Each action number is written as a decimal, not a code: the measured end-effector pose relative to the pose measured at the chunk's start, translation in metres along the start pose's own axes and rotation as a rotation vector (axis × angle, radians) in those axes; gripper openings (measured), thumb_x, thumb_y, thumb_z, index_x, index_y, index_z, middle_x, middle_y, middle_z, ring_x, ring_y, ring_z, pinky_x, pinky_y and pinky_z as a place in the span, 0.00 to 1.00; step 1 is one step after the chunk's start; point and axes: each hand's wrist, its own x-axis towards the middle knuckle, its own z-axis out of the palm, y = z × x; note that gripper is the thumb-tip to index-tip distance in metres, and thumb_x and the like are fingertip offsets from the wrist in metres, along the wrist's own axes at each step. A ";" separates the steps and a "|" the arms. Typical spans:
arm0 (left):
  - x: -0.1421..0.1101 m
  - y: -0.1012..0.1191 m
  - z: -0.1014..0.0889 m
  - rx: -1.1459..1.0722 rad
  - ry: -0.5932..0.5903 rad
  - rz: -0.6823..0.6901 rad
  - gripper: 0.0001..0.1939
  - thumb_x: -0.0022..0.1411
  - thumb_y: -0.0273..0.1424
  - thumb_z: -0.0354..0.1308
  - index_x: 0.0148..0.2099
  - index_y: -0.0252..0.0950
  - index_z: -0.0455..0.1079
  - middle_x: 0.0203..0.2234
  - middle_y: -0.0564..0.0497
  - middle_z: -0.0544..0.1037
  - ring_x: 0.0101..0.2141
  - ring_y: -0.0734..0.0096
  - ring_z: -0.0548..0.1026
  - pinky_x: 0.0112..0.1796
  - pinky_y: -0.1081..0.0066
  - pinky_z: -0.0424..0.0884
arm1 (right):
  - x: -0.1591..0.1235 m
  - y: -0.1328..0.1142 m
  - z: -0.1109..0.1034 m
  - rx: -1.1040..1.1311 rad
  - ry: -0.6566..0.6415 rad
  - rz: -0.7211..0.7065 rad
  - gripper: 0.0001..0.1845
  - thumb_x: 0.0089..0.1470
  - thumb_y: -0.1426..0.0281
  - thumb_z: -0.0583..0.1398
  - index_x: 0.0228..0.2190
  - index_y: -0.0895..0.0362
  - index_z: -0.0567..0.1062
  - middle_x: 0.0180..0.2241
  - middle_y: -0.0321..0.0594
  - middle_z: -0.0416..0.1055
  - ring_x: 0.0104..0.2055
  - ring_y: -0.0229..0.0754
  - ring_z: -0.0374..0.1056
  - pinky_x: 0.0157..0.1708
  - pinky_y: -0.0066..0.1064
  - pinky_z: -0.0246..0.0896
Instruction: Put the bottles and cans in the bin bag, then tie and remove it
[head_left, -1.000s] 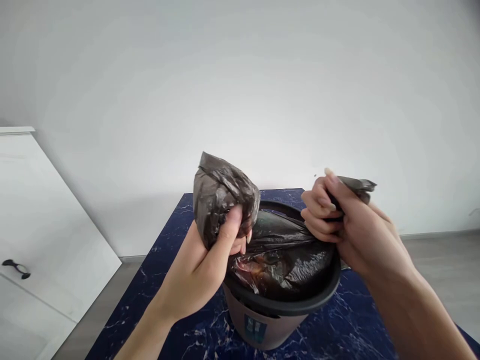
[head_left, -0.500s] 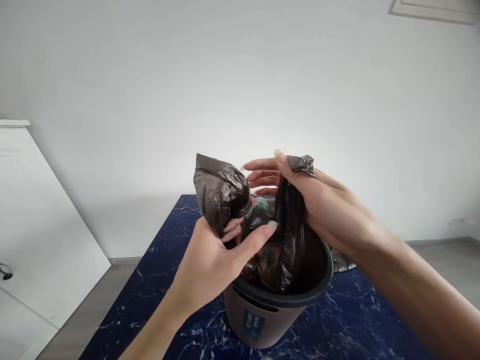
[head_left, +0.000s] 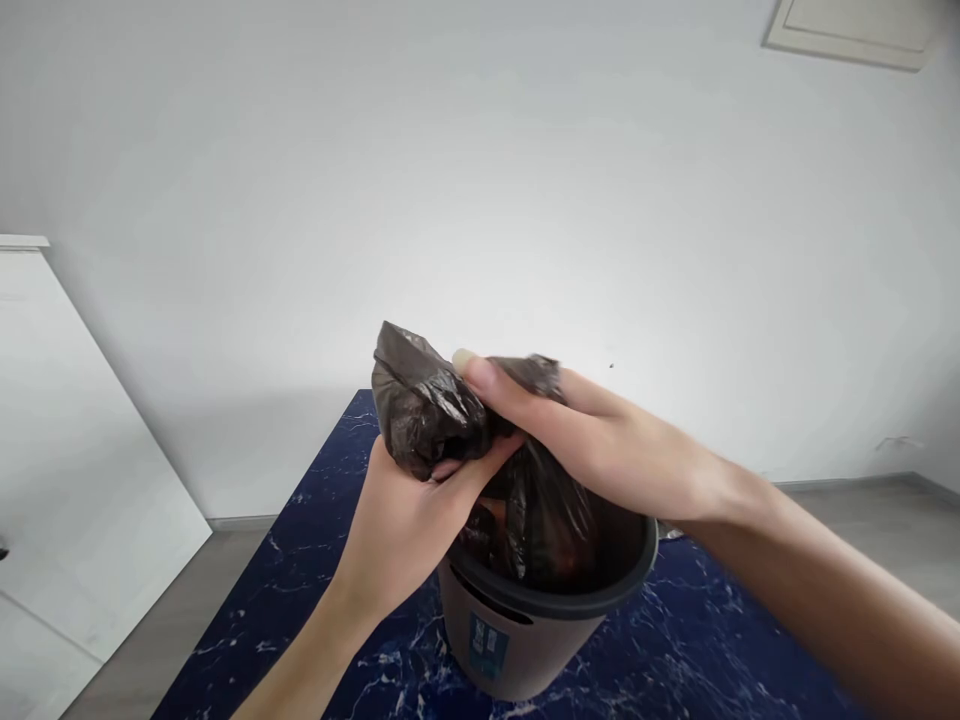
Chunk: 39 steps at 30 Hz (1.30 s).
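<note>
Right hand [head_left: 615,450] nearer left [head_left: 412,525], seemingly one bag [head_left: 420,400]

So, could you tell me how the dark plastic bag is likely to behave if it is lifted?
The bag will probably be floppy, since its thin film creases and bunches in the left hand and right hand. Its glossy surface may feel slippery. The lower part bulges inside the bin, so it would likely hang and swing.

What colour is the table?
The table is dark blue with white marbling; the head view shows it best.
</note>
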 end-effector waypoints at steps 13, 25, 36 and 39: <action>-0.002 -0.002 -0.002 0.079 -0.054 -0.009 0.15 0.71 0.47 0.67 0.53 0.46 0.82 0.47 0.48 0.86 0.54 0.49 0.81 0.49 0.59 0.83 | -0.027 0.037 -0.019 -0.249 -0.021 0.119 0.15 0.69 0.54 0.65 0.49 0.48 0.85 0.49 0.41 0.83 0.55 0.59 0.78 0.57 0.53 0.77; 0.004 0.015 -0.021 -0.280 -0.167 0.015 0.21 0.83 0.43 0.48 0.38 0.41 0.71 0.28 0.55 0.73 0.36 0.69 0.78 0.50 0.66 0.74 | -0.010 0.052 -0.019 0.615 0.241 0.148 0.14 0.65 0.59 0.70 0.34 0.55 0.77 0.20 0.25 0.59 0.23 0.34 0.60 0.45 0.34 0.75; -0.004 0.016 -0.019 0.082 -0.124 0.164 0.19 0.83 0.43 0.49 0.38 0.43 0.71 0.32 0.55 0.73 0.39 0.69 0.77 0.50 0.67 0.74 | 0.004 0.048 -0.004 0.330 0.290 0.263 0.09 0.65 0.61 0.56 0.39 0.53 0.68 0.31 0.30 0.47 0.29 0.36 0.41 0.24 0.28 0.38; -0.007 0.017 -0.020 0.348 -0.042 0.291 0.13 0.83 0.39 0.51 0.44 0.45 0.73 0.47 0.53 0.76 0.53 0.70 0.75 0.54 0.71 0.71 | 0.005 0.046 -0.005 0.204 0.161 0.288 0.14 0.69 0.58 0.52 0.33 0.53 0.63 0.31 0.31 0.49 0.29 0.37 0.44 0.25 0.29 0.43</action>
